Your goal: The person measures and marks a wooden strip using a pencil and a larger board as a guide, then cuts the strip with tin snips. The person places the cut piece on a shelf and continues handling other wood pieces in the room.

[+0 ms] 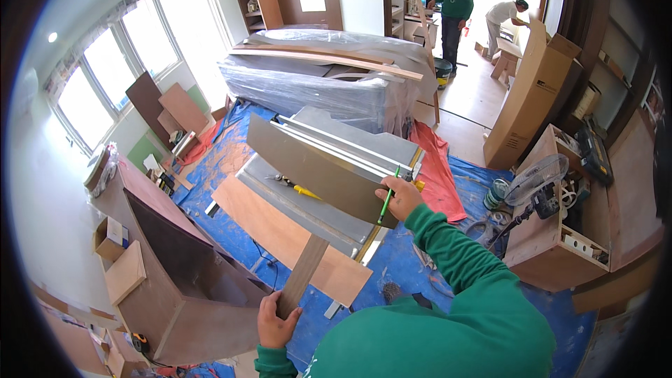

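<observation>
My left hand (278, 316) grips a narrow strip of wood-grain board (303, 273) that reaches up over a pale plywood sheet (266, 227). In my right hand (402, 198) are a green pencil (388, 196) and the end of a long grey-brown panel (315, 165), which is tilted over the grey top of a table saw (301, 215) with pale rails. A yellow-handled tool (299, 187) lies on the grey surface below the panel.
Blue sheeting (434, 280) covers the floor. A wooden carcass (161, 252) stands left; a fan (537, 180), wooden box (560, 255) and tall carton (521, 105) stand right. A plastic-wrapped stack (315, 91) lies behind the saw. Two co-workers (455, 3) (505, 17) are at back right.
</observation>
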